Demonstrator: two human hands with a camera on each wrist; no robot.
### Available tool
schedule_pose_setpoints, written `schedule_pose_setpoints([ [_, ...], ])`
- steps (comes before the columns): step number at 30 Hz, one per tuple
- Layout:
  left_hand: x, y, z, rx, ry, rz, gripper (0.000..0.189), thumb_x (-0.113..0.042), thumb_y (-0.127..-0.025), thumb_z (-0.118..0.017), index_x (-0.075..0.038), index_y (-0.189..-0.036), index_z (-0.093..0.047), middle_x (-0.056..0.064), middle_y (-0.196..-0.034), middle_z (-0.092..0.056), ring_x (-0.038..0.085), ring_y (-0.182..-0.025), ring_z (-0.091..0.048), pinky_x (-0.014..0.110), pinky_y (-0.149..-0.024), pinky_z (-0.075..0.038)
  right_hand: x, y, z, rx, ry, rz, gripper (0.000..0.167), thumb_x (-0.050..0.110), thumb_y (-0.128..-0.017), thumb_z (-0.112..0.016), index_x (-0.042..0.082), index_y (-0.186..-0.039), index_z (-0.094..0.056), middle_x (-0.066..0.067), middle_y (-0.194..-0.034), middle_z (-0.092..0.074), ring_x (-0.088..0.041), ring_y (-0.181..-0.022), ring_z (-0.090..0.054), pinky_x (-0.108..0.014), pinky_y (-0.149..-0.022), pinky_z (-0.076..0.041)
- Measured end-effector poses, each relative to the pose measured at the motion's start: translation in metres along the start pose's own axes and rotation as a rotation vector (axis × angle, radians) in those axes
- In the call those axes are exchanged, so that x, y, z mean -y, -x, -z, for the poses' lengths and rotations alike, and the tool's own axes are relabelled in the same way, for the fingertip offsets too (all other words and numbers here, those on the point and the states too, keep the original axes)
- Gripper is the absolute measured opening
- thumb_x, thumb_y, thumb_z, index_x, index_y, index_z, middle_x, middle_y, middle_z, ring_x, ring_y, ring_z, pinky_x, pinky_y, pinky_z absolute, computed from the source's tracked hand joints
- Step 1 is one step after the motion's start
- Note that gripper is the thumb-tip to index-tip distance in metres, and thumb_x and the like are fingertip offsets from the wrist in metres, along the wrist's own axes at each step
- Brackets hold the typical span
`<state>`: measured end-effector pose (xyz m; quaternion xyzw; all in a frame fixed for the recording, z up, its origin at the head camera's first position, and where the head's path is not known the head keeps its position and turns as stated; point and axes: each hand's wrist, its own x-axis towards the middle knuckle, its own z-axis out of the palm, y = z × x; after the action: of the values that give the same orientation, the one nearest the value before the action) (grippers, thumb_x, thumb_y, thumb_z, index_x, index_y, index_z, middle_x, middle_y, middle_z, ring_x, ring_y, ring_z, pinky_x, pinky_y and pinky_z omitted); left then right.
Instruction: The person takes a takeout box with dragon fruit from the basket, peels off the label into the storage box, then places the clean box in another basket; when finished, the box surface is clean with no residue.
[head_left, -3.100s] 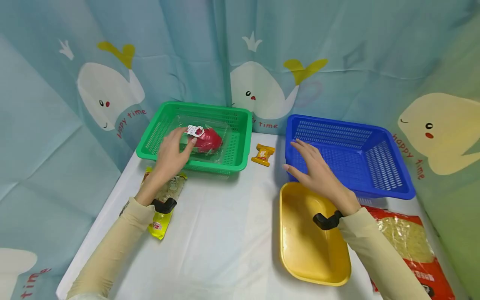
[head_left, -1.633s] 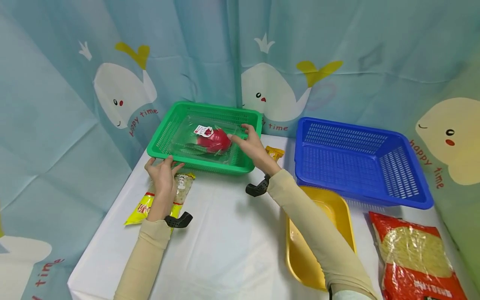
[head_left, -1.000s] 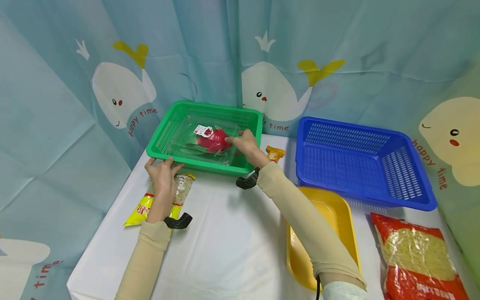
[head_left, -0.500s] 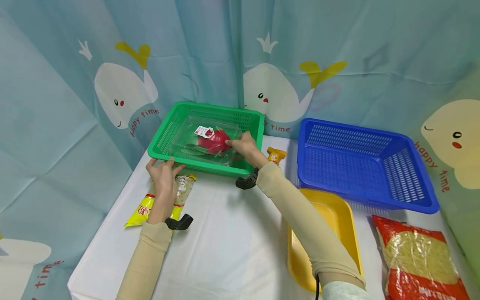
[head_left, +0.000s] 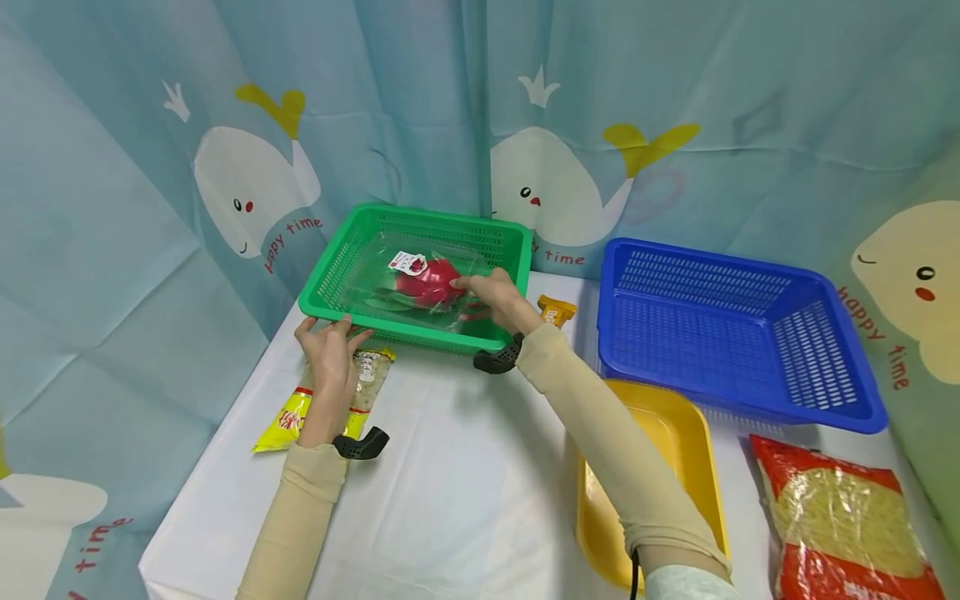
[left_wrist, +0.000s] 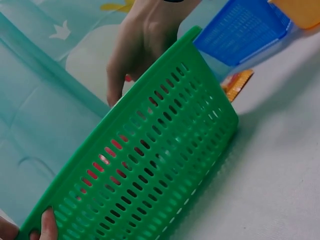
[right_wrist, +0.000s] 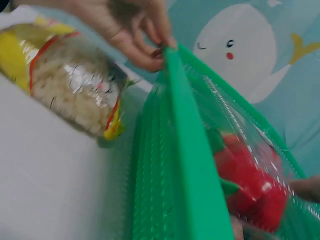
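In the head view a red dragon fruit [head_left: 429,283] with green scales lies in a clear plastic pack with a white label, inside a green basket [head_left: 315,312]. My left hand [head_left: 327,360] pinches the basket's near rim at the left corner; the right wrist view shows its thumb and fingers on either side of that rim. My right hand [head_left: 498,296] reaches into the basket from the right and grips the pack's right side, thumb on top beside the fruit. Its other fingers are mostly hidden under the pack. Through the basket's slots, red shows in the left wrist view.
Two yellow-ended food bags [head_left: 367,375] lie by my left wrist. A small orange snack packet [head_left: 555,310] sits right of the green basket. Farther right stand a blue basket [head_left: 682,325], a yellow tray [head_left: 675,417] under my right forearm, and a red noodle bag [head_left: 847,517].
My left hand has gone from over the fruit to the basket's near rim. My right hand has moved left from the blue basket into the green one and taken hold of the pack.
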<state>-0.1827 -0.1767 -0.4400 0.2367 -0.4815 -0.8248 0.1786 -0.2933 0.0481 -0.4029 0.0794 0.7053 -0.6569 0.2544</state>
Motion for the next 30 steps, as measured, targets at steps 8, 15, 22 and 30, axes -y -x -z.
schedule_pose_setpoints([
  [8, 0.001, 0.0, 0.0, 0.002, 0.003, -0.015, 0.055, -0.003, -0.106, -0.05, -0.009, -0.143, -0.01, 0.01, -0.113, -0.036, 0.028, -0.094, -0.053, 0.035, -0.089, -0.06, -0.002, -0.006, 0.005, 0.08, -0.031, 0.037, 0.026, 0.018, -0.096, -0.072, 0.0, -0.089, -0.054, -0.009, -0.086, -0.048, -0.026, -0.074, -0.067, -0.038, -0.077, -0.064],
  [15, 0.001, 0.0, 0.0, 0.003, -0.005, -0.019, 0.054, -0.004, -0.106, -0.05, -0.01, -0.143, -0.01, 0.01, -0.112, -0.036, 0.032, -0.098, -0.052, 0.036, -0.089, -0.061, -0.001, -0.006, 0.006, 0.078, -0.057, 0.065, 0.021, 0.014, -0.094, -0.071, -0.001, -0.083, -0.059, -0.01, -0.08, -0.051, -0.024, -0.063, -0.066, -0.046, -0.088, -0.061],
  [22, 0.0, 0.001, 0.001, 0.024, -0.007, -0.013, 0.052, -0.006, -0.107, -0.05, -0.01, -0.141, -0.01, 0.009, -0.112, -0.037, 0.023, -0.09, -0.054, 0.035, -0.09, -0.06, 0.004, 0.0, 0.007, 0.073, -0.125, 0.09, 0.018, 0.014, -0.095, -0.07, -0.003, -0.095, -0.068, -0.011, -0.082, -0.059, -0.021, -0.064, -0.067, -0.038, -0.079, -0.064],
  [30, -0.002, -0.001, 0.002, 0.04, 0.012, -0.001, 0.052, -0.008, -0.107, -0.051, -0.012, -0.139, -0.011, 0.009, -0.113, -0.038, 0.024, -0.09, -0.054, 0.037, -0.092, -0.06, 0.02, 0.018, 0.013, 0.092, -0.195, 0.14, 0.021, 0.015, -0.098, -0.066, -0.005, -0.102, -0.072, -0.011, -0.081, -0.062, -0.022, -0.066, -0.07, -0.035, -0.08, -0.063],
])
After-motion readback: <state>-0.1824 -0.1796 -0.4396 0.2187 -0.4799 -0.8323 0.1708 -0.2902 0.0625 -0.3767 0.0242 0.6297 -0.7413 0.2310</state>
